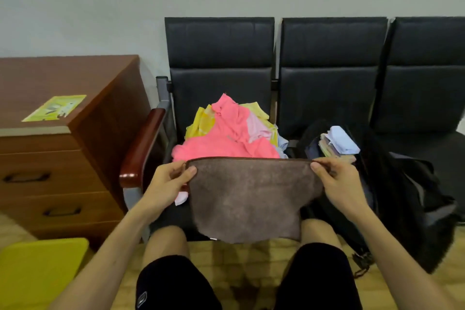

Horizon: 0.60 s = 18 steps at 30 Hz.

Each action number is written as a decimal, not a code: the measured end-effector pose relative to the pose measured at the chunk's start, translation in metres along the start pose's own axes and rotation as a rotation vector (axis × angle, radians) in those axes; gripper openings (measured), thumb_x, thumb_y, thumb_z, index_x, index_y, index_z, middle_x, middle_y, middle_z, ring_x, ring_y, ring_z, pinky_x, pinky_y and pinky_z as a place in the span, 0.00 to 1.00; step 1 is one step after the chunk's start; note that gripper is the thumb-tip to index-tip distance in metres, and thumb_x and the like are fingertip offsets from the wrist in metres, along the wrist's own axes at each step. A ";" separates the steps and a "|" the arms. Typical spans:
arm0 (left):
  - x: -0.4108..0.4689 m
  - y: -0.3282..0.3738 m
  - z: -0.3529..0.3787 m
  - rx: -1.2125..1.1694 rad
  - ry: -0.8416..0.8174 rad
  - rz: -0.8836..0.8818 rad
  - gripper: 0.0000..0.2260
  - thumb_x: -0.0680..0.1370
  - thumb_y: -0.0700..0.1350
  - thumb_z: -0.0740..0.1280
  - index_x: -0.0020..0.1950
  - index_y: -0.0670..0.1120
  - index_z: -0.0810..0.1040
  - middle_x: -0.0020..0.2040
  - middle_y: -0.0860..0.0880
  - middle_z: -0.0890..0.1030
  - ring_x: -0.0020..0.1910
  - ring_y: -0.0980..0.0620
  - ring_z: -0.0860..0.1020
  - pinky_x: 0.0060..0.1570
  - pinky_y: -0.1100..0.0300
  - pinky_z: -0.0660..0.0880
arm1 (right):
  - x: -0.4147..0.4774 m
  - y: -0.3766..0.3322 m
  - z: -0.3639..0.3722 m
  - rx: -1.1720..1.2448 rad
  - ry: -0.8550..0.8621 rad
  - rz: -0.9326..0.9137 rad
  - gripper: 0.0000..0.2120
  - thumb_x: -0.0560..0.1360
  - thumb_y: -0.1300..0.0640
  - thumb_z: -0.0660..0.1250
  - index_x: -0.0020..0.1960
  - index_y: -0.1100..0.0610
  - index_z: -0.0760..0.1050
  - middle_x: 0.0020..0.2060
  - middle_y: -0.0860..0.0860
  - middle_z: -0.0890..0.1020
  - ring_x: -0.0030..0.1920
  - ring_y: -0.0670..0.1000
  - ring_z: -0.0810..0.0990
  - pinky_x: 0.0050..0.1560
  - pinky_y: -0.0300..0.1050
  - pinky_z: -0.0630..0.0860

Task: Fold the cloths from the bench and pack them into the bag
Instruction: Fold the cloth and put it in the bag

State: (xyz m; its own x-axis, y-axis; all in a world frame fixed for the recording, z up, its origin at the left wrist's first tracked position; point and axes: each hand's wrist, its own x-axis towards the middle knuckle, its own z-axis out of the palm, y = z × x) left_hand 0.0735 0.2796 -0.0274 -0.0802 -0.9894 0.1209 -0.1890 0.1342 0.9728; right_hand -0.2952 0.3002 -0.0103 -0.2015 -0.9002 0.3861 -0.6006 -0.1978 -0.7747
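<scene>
While hanging by its top hem between both hands, brown cloth [251, 196]: unfolded; long axis left to right; hem taut and level, lower edge drooping toward the knees; held in the air over the front edge of the worktop [219, 58].
Left hand [166, 184]: fingers [177, 167] pinched on the left top corner, thumb on the near face.
Right hand [339, 184]: pinched likewise on the right top corner; hands well apart, one per corner, neither nearer to the cloth than the other.
Pile of unfolded cloths [226, 133]: pink uppermost, yellow and pale pieces beneath; on the left seat, just behind the hem.
Bag [402, 184]: black, open, on the middle seat to the right of the pile; nearer the right hand; folded cloths [339, 143] stacked on edge inside.
Step in hand, by judgement: first fold of the brown cloth; probably corner brought to corner across the long axis; packing then a short reach rightward; task well short of done, going by the pile.
Also present: wooden drawer cabinet [63, 158] at left, yellow-green leaflet [55, 108] on top; yellow stool [37, 272] at lower left.
</scene>
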 end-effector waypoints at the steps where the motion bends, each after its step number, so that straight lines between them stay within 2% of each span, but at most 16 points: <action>1: -0.003 -0.004 0.006 -0.017 0.038 -0.008 0.07 0.80 0.40 0.66 0.47 0.42 0.83 0.43 0.49 0.86 0.45 0.50 0.85 0.45 0.57 0.81 | -0.005 0.004 0.003 0.009 0.001 0.017 0.05 0.77 0.62 0.70 0.46 0.52 0.81 0.38 0.44 0.82 0.40 0.36 0.80 0.40 0.24 0.71; 3: -0.006 -0.013 0.015 -0.046 0.084 -0.037 0.08 0.80 0.37 0.65 0.43 0.42 0.81 0.37 0.52 0.85 0.39 0.55 0.83 0.38 0.64 0.78 | -0.010 0.013 0.009 0.046 0.000 0.053 0.05 0.77 0.63 0.70 0.45 0.53 0.81 0.38 0.42 0.83 0.40 0.34 0.80 0.40 0.25 0.72; 5: -0.008 -0.022 0.020 -0.070 0.125 -0.066 0.09 0.80 0.38 0.66 0.40 0.42 0.80 0.36 0.51 0.83 0.39 0.52 0.81 0.36 0.63 0.77 | -0.014 0.019 0.012 0.080 -0.008 0.084 0.05 0.77 0.62 0.70 0.46 0.53 0.81 0.40 0.45 0.84 0.42 0.37 0.81 0.41 0.28 0.74; 8: -0.011 -0.032 0.022 -0.153 0.151 -0.076 0.08 0.77 0.46 0.70 0.42 0.42 0.83 0.43 0.41 0.85 0.46 0.44 0.82 0.47 0.48 0.78 | -0.017 0.022 0.016 0.121 -0.021 0.122 0.05 0.77 0.62 0.70 0.46 0.52 0.81 0.40 0.45 0.85 0.43 0.40 0.82 0.42 0.29 0.75; 10: -0.010 -0.036 0.029 -0.178 0.157 -0.087 0.12 0.76 0.48 0.72 0.46 0.38 0.83 0.47 0.34 0.83 0.48 0.41 0.82 0.50 0.42 0.77 | -0.016 0.023 0.019 0.130 -0.011 0.132 0.06 0.77 0.62 0.70 0.45 0.52 0.81 0.39 0.44 0.84 0.43 0.39 0.82 0.41 0.28 0.74; 12: -0.010 -0.038 0.039 -0.200 0.167 -0.105 0.08 0.78 0.42 0.70 0.47 0.36 0.82 0.46 0.37 0.84 0.46 0.44 0.82 0.48 0.46 0.78 | -0.017 0.024 0.023 0.143 -0.008 0.149 0.06 0.77 0.62 0.70 0.45 0.51 0.80 0.39 0.44 0.84 0.42 0.38 0.82 0.41 0.28 0.74; 15: -0.010 -0.038 0.053 -0.185 0.150 -0.126 0.06 0.79 0.36 0.67 0.46 0.39 0.83 0.41 0.47 0.85 0.42 0.50 0.83 0.42 0.54 0.79 | -0.021 0.025 0.031 0.177 -0.010 0.194 0.05 0.77 0.61 0.70 0.46 0.52 0.81 0.40 0.45 0.84 0.43 0.40 0.82 0.43 0.31 0.76; 18: -0.008 -0.040 0.066 -0.196 0.132 -0.137 0.05 0.79 0.36 0.67 0.48 0.38 0.84 0.43 0.46 0.86 0.43 0.50 0.83 0.41 0.59 0.80 | -0.024 0.023 0.041 0.213 -0.008 0.231 0.04 0.77 0.61 0.70 0.47 0.53 0.81 0.41 0.46 0.85 0.44 0.41 0.82 0.44 0.34 0.77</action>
State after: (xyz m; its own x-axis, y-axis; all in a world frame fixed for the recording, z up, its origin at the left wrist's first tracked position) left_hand 0.0175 0.2856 -0.0800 0.0643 -0.9979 -0.0019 0.0044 -0.0017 1.0000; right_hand -0.2727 0.3011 -0.0583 -0.3074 -0.9334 0.1849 -0.3643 -0.0641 -0.9291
